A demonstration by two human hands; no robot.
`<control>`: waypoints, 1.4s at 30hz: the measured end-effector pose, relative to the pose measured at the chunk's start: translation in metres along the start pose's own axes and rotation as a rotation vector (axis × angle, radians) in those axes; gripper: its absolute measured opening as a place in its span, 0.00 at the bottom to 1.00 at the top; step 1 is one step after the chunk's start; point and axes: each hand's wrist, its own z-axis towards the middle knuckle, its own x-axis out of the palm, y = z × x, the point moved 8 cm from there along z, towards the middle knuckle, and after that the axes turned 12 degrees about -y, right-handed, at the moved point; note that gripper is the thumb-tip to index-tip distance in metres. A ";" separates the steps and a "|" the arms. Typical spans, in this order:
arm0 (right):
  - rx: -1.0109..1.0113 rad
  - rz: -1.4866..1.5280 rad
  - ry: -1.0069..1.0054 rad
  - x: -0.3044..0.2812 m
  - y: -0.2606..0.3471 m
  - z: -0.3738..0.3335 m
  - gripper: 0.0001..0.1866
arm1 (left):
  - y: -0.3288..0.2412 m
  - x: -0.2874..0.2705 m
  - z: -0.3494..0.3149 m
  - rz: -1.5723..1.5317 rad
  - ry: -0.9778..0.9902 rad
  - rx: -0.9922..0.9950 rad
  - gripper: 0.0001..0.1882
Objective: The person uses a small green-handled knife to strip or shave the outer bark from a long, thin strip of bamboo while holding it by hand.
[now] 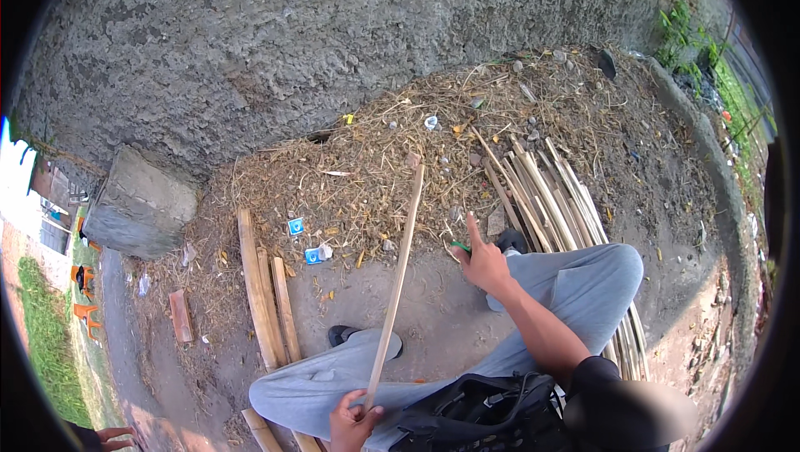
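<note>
My left hand (354, 421) is closed around the lower end of a long, pale bamboo strip (398, 285). The strip slants up and away from my lap, its far end over the dry litter. My right hand (485, 267) is held out beyond my right knee, index finger stretched and the other fingers curled. A small green piece (461, 246) shows at those curled fingers; the rest of it is hidden, so its kind is unclear. Right of that hand lies a bundle of split bamboo strips (554, 198), partly covered by my right leg.
Thicker bamboo pieces (262, 294) lie by my left knee. A brick (180, 315) and a concrete block (146, 202) are farther left. A rough wall (333, 44) rises behind the litter. Blue packets (313, 256) lie on the ground. Another person's hand (115, 438) shows at lower left.
</note>
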 end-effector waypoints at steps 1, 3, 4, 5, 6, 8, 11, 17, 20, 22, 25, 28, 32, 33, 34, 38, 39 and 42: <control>-0.358 -0.447 -0.111 -0.007 0.033 -0.012 0.39 | -0.016 0.002 0.003 0.100 -0.046 0.195 0.19; -0.384 -0.399 -0.072 0.000 0.033 -0.017 0.38 | -0.022 0.011 0.011 -0.087 -0.069 0.067 0.19; -0.377 -0.361 -0.105 0.004 0.031 -0.019 0.33 | -0.022 0.013 0.015 -0.270 -0.087 -0.067 0.20; -0.371 -0.323 -0.138 0.006 0.028 -0.020 0.29 | -0.026 0.010 0.020 -0.266 -0.088 -0.068 0.20; -0.369 -0.322 -0.139 0.007 0.029 -0.020 0.29 | -0.025 0.015 0.026 -0.358 0.023 -0.170 0.14; -0.397 -0.113 -0.184 0.003 0.037 -0.023 0.22 | -0.028 0.024 0.035 -0.447 0.135 -0.273 0.11; -0.330 0.193 -0.064 0.006 0.058 -0.039 0.20 | -0.029 0.042 0.051 -0.576 0.229 -0.350 0.08; -0.651 0.274 0.113 0.023 0.100 -0.100 0.15 | -0.042 0.082 0.077 -0.903 0.395 -0.621 0.11; -0.702 0.255 0.081 0.021 0.105 -0.109 0.14 | -0.039 0.096 0.099 -0.958 0.348 -0.581 0.13; -0.700 0.248 0.079 0.020 0.104 -0.108 0.14 | -0.050 0.103 0.104 -0.934 0.319 -0.557 0.14; -0.713 0.197 0.059 0.020 0.104 -0.106 0.14 | -0.055 0.111 0.104 -0.916 0.273 -0.533 0.14; -0.745 0.149 0.046 0.019 0.106 -0.106 0.14 | -0.056 0.113 0.105 -0.901 0.247 -0.520 0.14; -0.786 0.052 0.025 0.018 0.109 -0.106 0.13 | -0.061 0.113 0.102 -0.885 0.277 -0.478 0.16; -0.824 -0.009 0.006 0.017 0.111 -0.107 0.14 | -0.062 0.113 0.100 -0.885 0.278 -0.477 0.16; -0.824 -0.011 0.005 0.017 0.111 -0.106 0.14 | -0.062 0.112 0.099 -0.859 0.264 -0.470 0.16; -0.814 -0.034 -0.071 0.017 0.104 -0.099 0.14 | -0.059 0.113 0.091 -0.825 0.247 -0.464 0.18; -0.841 -0.034 -0.082 0.018 0.105 -0.100 0.14 | -0.058 0.113 0.091 -0.824 0.248 -0.462 0.18; -0.767 -0.058 -0.118 0.011 0.101 -0.093 0.14 | -0.056 0.109 0.088 -0.781 0.236 -0.466 0.17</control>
